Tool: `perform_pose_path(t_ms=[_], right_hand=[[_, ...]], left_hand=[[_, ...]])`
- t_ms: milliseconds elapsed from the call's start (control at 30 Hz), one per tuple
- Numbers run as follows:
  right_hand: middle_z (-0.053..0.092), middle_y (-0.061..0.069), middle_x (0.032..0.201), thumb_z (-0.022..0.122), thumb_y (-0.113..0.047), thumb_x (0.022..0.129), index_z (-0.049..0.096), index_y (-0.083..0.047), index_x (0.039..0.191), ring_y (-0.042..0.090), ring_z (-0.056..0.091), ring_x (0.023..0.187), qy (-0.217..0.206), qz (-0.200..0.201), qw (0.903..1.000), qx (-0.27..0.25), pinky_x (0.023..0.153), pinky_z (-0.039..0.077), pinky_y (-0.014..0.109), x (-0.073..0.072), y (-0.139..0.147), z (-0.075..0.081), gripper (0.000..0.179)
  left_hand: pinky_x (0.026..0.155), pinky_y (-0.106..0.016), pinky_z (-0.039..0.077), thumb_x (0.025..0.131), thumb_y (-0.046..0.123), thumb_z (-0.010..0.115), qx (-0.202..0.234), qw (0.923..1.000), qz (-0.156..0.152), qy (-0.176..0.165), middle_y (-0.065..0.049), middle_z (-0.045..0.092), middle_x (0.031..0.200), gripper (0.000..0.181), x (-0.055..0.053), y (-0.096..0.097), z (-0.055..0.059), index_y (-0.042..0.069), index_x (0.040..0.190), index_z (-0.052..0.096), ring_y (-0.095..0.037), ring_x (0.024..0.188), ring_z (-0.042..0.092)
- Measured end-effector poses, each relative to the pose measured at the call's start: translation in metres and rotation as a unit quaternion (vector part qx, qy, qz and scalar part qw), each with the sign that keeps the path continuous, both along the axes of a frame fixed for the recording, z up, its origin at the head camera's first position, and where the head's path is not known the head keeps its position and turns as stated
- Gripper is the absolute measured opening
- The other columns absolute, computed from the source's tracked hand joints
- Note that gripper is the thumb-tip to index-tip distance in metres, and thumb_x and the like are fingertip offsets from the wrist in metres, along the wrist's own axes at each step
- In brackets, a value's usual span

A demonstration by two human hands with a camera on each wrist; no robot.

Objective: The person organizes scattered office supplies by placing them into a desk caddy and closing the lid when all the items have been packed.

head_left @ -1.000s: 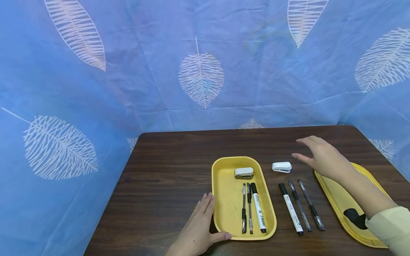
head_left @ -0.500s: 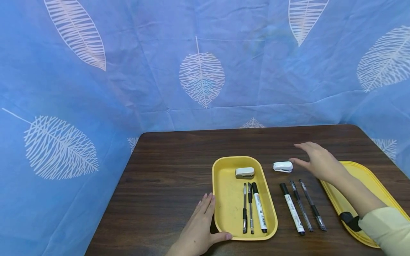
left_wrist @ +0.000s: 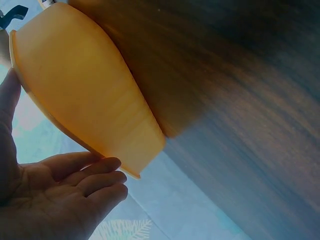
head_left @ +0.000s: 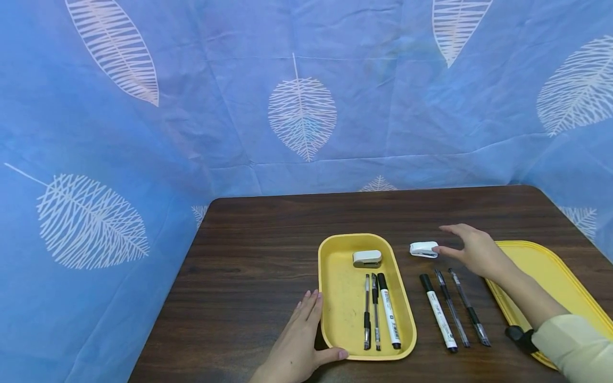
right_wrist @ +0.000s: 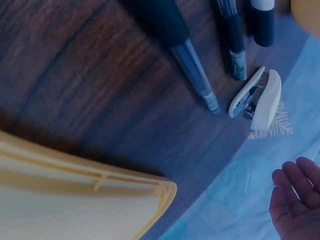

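Right hand (head_left: 479,252) hovering, fingers spread, near a white stapler (head_left: 423,248) on the table (head_left: 239,276).
Left wrist view is showing the yellow tray (left_wrist: 92,82) from outside, left hand (head_left: 298,336) touching it with outstretched fingers; head view is revealing second stapler (head_left: 367,258), two pens (head_left: 367,314), marker (head_left: 389,313) inside.

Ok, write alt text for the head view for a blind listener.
A right hand hovers beside a white stapler, near a marker and two gel pens on a wood-grain table. The left hand touches a yellow tray holding another stapler, marker and two more gel pens; a second tray sits at right.
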State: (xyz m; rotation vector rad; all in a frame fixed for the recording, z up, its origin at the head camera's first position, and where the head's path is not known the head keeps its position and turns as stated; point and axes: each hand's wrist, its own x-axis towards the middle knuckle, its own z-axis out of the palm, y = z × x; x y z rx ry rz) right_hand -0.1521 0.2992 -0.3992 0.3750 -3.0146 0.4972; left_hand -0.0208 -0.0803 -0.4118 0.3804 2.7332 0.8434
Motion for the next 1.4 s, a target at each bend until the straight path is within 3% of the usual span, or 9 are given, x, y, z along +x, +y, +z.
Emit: perform_pose_path(t_ms=[367, 833, 1167, 1400], right_hand=[[0.052, 0.037, 0.128, 0.066, -0.042, 0.09, 0.053, 0.009, 0.13, 0.056, 0.049, 0.115, -0.032, 0.002, 0.9995, -0.008, 0.089, 0.045, 0.066, -0.008, 0.003, -0.019, 0.067], [0.05, 0.038, 0.131, 0.063, -0.048, 0.09, 0.053, 0.01, 0.13, 0.057, 0.047, 0.116, -0.049, -0.017, 0.9985, -0.019, 0.091, 0.043, 0.068, -0.016, 0.003, -0.042, 0.07], [0.055, 0.037, 0.126, 0.063, -0.04, 0.093, 0.055, 0.008, 0.129, 0.056, 0.052, 0.112, -0.056, -0.009, 0.998, -0.027, 0.085, 0.046, 0.065, -0.019, 0.004, -0.057, 0.061], [0.061, 0.033, 0.119, 0.064, -0.037, 0.092, 0.059, 0.006, 0.124, 0.051, 0.057, 0.107, -0.052, 0.0, 0.998, -0.036, 0.082, 0.049, 0.061, -0.024, 0.007, -0.057, 0.054]], left_hand=[[0.12, -0.048, 0.024, 0.074, 0.065, 0.07, -0.006, 0.9999, -0.007, 0.006, -0.01, 0.024, 0.161, 0.108, 0.0, 0.0, 0.0, 0.008, 0.154, 0.025, -0.026, 0.15, 0.02], [0.119, -0.052, 0.024, 0.073, 0.062, 0.073, 0.017, 0.9997, 0.013, -0.015, -0.009, 0.023, 0.161, 0.108, -0.002, 0.001, -0.003, 0.01, 0.154, 0.025, -0.027, 0.15, 0.018], [0.119, -0.053, 0.023, 0.069, 0.062, 0.075, 0.019, 0.9978, 0.026, -0.058, -0.007, 0.023, 0.162, 0.112, -0.002, 0.002, -0.006, 0.012, 0.155, 0.024, -0.027, 0.151, 0.018], [0.119, -0.053, 0.022, 0.07, 0.062, 0.075, 0.026, 0.9977, 0.028, -0.057, -0.007, 0.022, 0.162, 0.111, -0.004, 0.002, -0.006, 0.012, 0.155, 0.023, -0.027, 0.151, 0.017]])
